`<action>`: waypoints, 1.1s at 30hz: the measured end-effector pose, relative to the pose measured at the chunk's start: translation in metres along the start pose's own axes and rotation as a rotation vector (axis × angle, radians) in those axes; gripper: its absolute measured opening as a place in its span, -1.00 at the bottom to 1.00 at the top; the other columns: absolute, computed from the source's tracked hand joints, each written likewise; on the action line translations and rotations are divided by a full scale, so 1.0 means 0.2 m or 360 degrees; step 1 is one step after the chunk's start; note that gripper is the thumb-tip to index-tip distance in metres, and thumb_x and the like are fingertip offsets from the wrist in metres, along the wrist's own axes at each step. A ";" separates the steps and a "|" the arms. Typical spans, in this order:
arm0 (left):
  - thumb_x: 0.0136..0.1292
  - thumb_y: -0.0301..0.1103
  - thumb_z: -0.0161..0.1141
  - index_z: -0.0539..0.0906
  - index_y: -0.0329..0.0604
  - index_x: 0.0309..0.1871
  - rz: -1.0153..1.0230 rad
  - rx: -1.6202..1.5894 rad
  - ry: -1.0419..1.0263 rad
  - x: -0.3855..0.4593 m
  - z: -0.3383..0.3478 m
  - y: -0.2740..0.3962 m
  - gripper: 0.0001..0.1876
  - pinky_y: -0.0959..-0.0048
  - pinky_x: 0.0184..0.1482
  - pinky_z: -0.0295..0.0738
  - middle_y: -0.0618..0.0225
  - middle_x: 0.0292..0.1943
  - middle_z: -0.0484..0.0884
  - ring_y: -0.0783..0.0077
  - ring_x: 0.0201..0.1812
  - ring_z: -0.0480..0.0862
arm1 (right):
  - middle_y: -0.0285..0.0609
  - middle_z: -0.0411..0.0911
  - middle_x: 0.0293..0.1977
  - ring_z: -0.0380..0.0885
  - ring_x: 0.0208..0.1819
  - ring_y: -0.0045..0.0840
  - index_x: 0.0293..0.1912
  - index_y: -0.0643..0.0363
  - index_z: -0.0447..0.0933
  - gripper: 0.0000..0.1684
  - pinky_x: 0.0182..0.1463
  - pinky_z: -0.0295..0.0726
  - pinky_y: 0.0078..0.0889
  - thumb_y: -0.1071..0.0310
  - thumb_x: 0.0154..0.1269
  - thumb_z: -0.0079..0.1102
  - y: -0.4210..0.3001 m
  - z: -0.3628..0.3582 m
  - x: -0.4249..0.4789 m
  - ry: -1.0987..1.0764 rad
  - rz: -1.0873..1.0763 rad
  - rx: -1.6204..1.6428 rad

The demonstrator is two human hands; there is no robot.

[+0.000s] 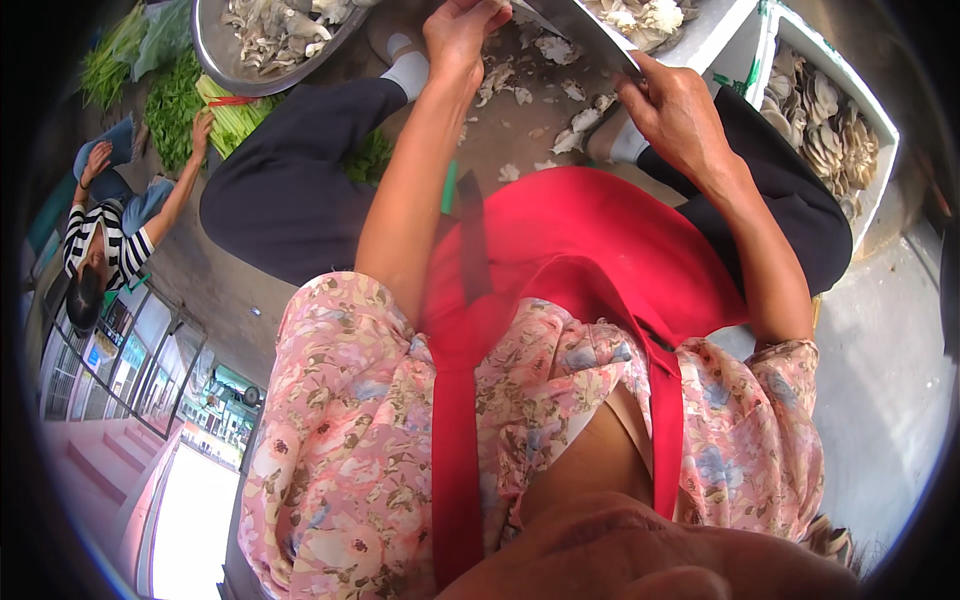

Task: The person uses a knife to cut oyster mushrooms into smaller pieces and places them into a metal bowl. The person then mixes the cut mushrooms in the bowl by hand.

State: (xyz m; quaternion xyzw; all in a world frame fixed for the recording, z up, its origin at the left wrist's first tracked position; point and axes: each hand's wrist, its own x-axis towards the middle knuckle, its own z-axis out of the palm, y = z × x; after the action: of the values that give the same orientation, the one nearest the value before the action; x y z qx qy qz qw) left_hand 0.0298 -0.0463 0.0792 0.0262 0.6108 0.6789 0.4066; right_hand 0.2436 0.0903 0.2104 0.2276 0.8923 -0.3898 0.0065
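Note:
At the top of the view, my right hand grips the handle end of a wide metal knife, whose blade slants up and left towards my other hand. My left hand is closed with its fingertips around a small pale piece at the top edge, mostly cut off by the frame; what the piece is I cannot tell. Below the hands, pale mushroom scraps lie on the ground between my feet. Oyster mushroom pieces fill part of a metal basin on the upper left.
A white foam box with whole oyster mushrooms stands by my right knee. Another foam box holds mushroom pieces. Celery and leafy greens lie at the left, where another person reaches towards them.

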 end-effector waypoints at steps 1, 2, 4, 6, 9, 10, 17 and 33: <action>0.32 -0.44 0.22 0.62 -0.44 -0.07 -0.0055 -0.0026 0.0046 0.00 0.02 0.00 -0.77 0.47 -0.17 0.56 0.22 -0.21 0.69 0.44 -0.25 0.67 | 0.12 0.53 -0.58 0.55 -0.46 0.04 -0.11 0.26 0.57 -0.76 -0.33 0.49 0.04 0.32 0.32 0.12 0.00 0.01 0.00 -0.0005 0.0022 -0.0030; 0.31 -0.46 0.22 0.62 -0.44 -0.06 -0.0111 -0.0052 0.0092 0.01 0.04 0.00 -0.78 0.49 -0.15 0.57 0.24 -0.18 0.69 0.45 -0.23 0.67 | 0.12 0.54 -0.58 0.56 -0.46 0.04 -0.11 0.25 0.57 -0.77 -0.33 0.50 0.04 0.32 0.32 0.12 0.00 0.01 0.01 -0.0011 0.0043 -0.0061; 0.32 -0.48 0.21 0.61 -0.44 -0.05 -0.0079 -0.0153 0.0145 0.00 0.06 -0.01 -0.79 0.51 -0.13 0.58 0.23 -0.19 0.69 0.44 -0.23 0.67 | 0.12 0.45 -0.62 0.44 -0.57 -0.01 -0.01 0.31 0.56 -0.68 -0.40 0.42 -0.08 0.32 0.33 0.14 0.05 0.05 0.02 0.0009 -0.0008 -0.0088; 0.31 -0.50 0.20 0.61 -0.45 -0.05 -0.0063 -0.0221 0.0144 0.01 0.05 -0.03 -0.79 0.52 -0.12 0.58 0.23 -0.19 0.69 0.43 -0.23 0.68 | 0.14 0.47 -0.61 0.46 -0.54 0.01 -0.01 0.31 0.55 -0.68 -0.39 0.42 -0.05 0.31 0.34 0.13 0.08 0.05 0.03 -0.0019 0.0012 -0.0102; 0.32 -0.52 0.18 0.59 -0.44 -0.02 -0.0079 -0.0269 0.0097 0.03 0.01 -0.05 -0.78 0.53 -0.14 0.58 0.23 -0.20 0.68 0.43 -0.23 0.67 | 0.16 0.52 -0.57 0.54 -0.45 0.06 -0.11 0.27 0.56 -0.75 -0.33 0.49 0.04 0.31 0.32 0.12 0.08 0.05 0.06 -0.0074 0.0029 -0.0167; 0.32 -0.52 0.18 0.59 -0.43 -0.01 -0.0094 -0.0282 0.0106 0.02 0.01 -0.06 -0.78 0.54 -0.16 0.58 0.24 -0.21 0.68 0.45 -0.25 0.67 | 0.16 0.55 -0.55 0.57 -0.41 0.08 -0.15 0.25 0.56 -0.78 -0.30 0.52 0.08 0.31 0.31 0.11 0.08 0.06 0.07 -0.0094 0.0035 -0.0196; 0.25 -0.60 0.28 0.54 -0.42 0.04 -0.0099 -0.0302 0.0178 -0.13 -0.12 0.00 -0.70 0.43 -0.03 0.69 0.12 -0.17 0.69 0.32 -0.14 0.73 | 0.16 0.53 -0.56 0.55 -0.43 0.08 -0.16 0.23 0.57 -0.78 -0.30 0.50 0.08 0.30 0.31 0.11 0.15 0.12 0.10 -0.0017 0.0060 -0.0156; 0.15 -0.13 0.30 0.77 -0.01 -0.16 -0.0038 0.1601 0.0247 0.46 -0.35 -0.97 -0.73 0.33 -0.10 0.64 0.20 -0.24 0.76 0.30 -0.22 0.76 | -0.33 0.38 -0.73 0.31 -0.68 -0.74 -0.10 0.30 0.60 -0.75 -0.56 0.31 -0.53 0.29 0.41 0.17 -0.09 -0.15 0.09 0.0034 0.0566 0.0566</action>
State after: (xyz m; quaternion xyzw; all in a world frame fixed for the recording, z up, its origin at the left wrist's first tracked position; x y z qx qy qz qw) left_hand 0.0319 -0.0635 -0.1470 0.1612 0.8907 0.2961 0.3049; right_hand 0.2256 0.1081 0.2401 0.3828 0.7555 -0.5310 0.0254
